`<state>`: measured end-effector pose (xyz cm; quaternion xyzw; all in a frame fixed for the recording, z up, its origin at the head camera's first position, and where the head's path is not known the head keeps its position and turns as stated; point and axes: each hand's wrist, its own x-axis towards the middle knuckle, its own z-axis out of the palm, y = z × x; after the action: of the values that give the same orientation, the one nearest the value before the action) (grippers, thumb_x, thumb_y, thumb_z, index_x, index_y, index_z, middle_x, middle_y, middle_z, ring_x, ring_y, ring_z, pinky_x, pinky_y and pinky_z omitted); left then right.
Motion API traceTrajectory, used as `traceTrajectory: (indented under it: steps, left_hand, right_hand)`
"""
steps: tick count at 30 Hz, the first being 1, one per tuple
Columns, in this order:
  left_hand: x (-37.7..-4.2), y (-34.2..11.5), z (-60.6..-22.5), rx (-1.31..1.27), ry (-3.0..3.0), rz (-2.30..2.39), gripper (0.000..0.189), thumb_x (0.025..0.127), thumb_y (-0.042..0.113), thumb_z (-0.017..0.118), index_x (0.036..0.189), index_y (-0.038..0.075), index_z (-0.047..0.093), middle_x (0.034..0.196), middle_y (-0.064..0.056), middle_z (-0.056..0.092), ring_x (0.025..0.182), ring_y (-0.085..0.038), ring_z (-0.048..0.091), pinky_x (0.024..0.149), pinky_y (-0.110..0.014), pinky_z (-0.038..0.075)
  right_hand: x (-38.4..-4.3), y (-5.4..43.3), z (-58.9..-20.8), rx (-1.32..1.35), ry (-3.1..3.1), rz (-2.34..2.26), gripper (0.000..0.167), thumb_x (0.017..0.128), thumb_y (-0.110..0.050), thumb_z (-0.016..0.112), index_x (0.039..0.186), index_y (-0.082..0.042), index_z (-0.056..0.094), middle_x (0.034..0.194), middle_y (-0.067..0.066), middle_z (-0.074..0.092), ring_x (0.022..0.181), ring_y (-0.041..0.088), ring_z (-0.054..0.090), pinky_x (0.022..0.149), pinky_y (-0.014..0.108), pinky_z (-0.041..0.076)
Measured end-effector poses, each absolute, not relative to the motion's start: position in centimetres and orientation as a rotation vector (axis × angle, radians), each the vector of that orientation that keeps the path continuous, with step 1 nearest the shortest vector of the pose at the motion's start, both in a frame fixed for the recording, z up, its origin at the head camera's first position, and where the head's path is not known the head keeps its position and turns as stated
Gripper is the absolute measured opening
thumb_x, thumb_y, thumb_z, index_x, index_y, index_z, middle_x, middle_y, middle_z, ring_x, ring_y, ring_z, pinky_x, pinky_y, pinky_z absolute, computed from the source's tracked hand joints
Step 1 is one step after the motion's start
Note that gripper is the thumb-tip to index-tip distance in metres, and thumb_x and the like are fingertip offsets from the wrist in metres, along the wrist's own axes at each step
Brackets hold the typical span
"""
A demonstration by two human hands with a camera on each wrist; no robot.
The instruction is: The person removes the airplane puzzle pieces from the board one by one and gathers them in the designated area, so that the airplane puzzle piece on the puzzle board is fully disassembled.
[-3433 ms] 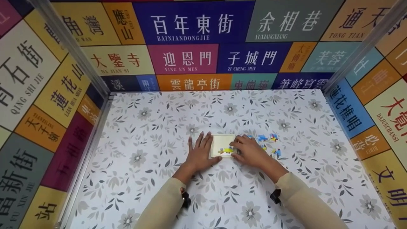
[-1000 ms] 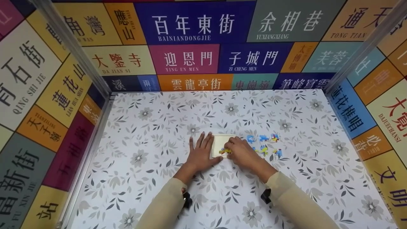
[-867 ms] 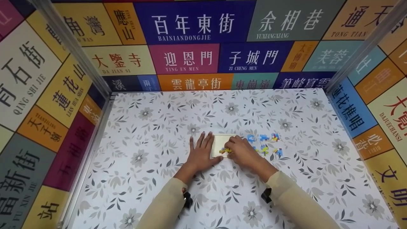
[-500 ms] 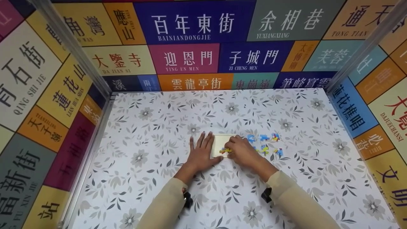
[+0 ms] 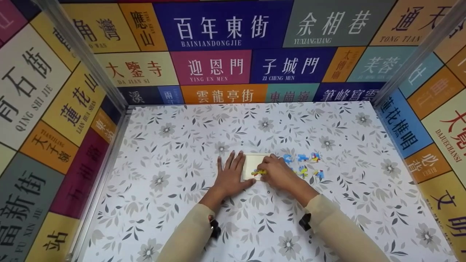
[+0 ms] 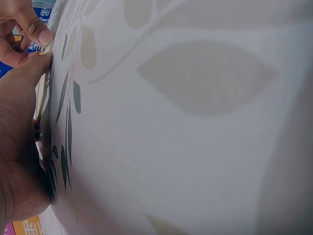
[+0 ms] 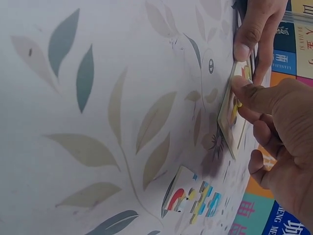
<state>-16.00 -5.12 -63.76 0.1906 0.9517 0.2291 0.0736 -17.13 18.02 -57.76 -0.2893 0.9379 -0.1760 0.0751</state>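
Note:
A shallow cream puzzle tray (image 5: 251, 162) lies on the patterned tabletop. My left hand (image 5: 229, 177) rests at its left side, fingers spread and straight, the thumb on the near edge. My right hand (image 5: 279, 174) is over the tray's right part, thumb and index finger pinching a jigsaw piece that the fingers mostly cover. Yellow and red puzzle pieces (image 5: 256, 172) show along the tray's near side. In the right wrist view, the right thumb and fingertips sit low inside the tray (image 7: 226, 115), right at the yellow print.
Several loose blue and yellow jigsaw pieces (image 5: 302, 158) lie in two rows to the right of the tray, some partly behind the right hand. Panels with large lettering (image 5: 225, 25) wall in the table at the back and both sides.
From the tray's right edge, my right hand has shifted left and over the printed pieces inside; during the last second it barely moves. The left hand stays in place.

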Motion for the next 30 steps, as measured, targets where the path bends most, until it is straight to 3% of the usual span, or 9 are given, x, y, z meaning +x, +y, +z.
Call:
traceTrajectory:
  steps: [21,26,30]
  left_hand:
    - [-16.1,-5.0,-63.8,0.546,2.818,0.669,0.107,0.102,0.077,0.054,0.179,0.013,0.016,0.189,-0.002,0.011,0.176,-0.031,0.002,0.135,-0.074,-0.006]
    - [-16.0,-5.0,-63.7,0.542,2.812,0.673,0.107,0.102,0.076,0.054,0.179,0.013,0.016,0.189,-0.002,0.011,0.176,-0.031,0.002,0.135,-0.074,-0.007]
    - [-16.1,-5.1,-63.8,0.542,2.819,0.672,0.107,0.102,0.075,0.055,0.179,0.012,0.017,0.189,-0.003,0.012,0.176,-0.032,0.003,0.134,-0.074,-0.006]
  right_hand:
    - [-17.2,18.3,-57.7,-0.962,2.842,-0.504,0.028,0.094,-0.01,0.085,0.123,-0.011,0.083,0.116,0.01,0.072,0.104,0.03,0.058,0.083,0.051,0.046]
    - [-17.0,18.7,-57.9,-1.073,2.915,-0.411,0.034,0.096,-0.015,0.086,0.13,-0.019,0.081,0.12,0.007,0.072,0.103,0.029,0.058,0.083,0.055,0.046]
    - [-16.8,19.1,-58.3,-1.174,2.987,-0.361,0.027,0.097,-0.02,0.085,0.123,-0.025,0.083,0.12,0.002,0.073,0.108,0.027,0.058,0.09,0.06,0.046]
